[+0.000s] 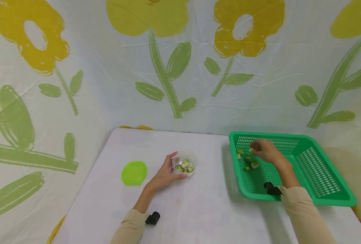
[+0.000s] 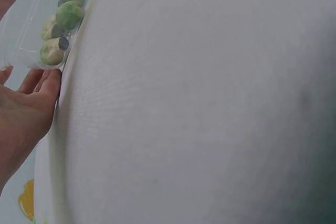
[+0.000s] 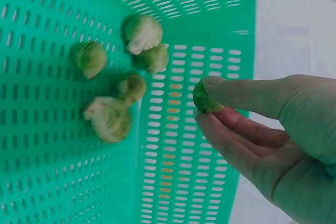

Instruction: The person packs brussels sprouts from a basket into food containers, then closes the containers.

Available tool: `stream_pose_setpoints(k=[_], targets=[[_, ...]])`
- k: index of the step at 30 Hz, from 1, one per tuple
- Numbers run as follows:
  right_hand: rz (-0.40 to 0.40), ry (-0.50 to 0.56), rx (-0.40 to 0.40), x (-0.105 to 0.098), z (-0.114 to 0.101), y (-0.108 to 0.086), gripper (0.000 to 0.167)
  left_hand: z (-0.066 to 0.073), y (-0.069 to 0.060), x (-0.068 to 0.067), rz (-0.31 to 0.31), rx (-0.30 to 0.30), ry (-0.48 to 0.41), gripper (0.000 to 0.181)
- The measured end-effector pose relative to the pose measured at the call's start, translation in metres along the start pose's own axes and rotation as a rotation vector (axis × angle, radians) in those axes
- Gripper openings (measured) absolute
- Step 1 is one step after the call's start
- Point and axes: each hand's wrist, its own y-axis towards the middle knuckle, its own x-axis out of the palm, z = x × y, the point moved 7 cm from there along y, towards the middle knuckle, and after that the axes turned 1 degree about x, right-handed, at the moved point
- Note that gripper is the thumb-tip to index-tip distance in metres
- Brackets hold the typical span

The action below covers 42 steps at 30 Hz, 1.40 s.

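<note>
My left hand [image 1: 165,174] holds a clear plastic container [image 1: 193,157] on the white table, thumb on the near side and fingers on the left. Several Brussels sprouts [image 1: 185,163] lie inside it; the left wrist view shows them through the clear wall [image 2: 26,40]. Over the left part of a green perforated basket [image 1: 290,136], my right hand [image 1: 269,151] pinches one Brussels sprout [image 3: 206,98] between thumb and fingertips. Several more Brussels sprouts [image 3: 109,119] sit in the basket, to the left of the pinched one in the right wrist view.
A lime-green lid [image 1: 134,173] lies flat on the table [image 1: 205,210], left of the container. Behind the table hangs a white cloth [image 1: 198,115] printed with yellow flowers. The basket's raised walls surround the loose sprouts.
</note>
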Motion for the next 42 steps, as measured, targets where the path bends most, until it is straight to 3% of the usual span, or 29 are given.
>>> stream_pose_setpoints(k=[13,23,42], targets=[[0.111,0.043,-0.039,-0.020,-0.033,0.000,0.030,-0.001,-0.003,-0.003,0.017,-0.004,0.001,0.105],[0.200,0.149,-0.055,-0.028,-0.063,-0.005,0.029,-0.001,-0.003,-0.004,0.020,0.014,0.004,0.105],[0.269,0.250,-0.129,0.003,-0.109,0.001,0.026,-0.001,0.000,-0.002,0.004,0.015,0.006,0.105]])
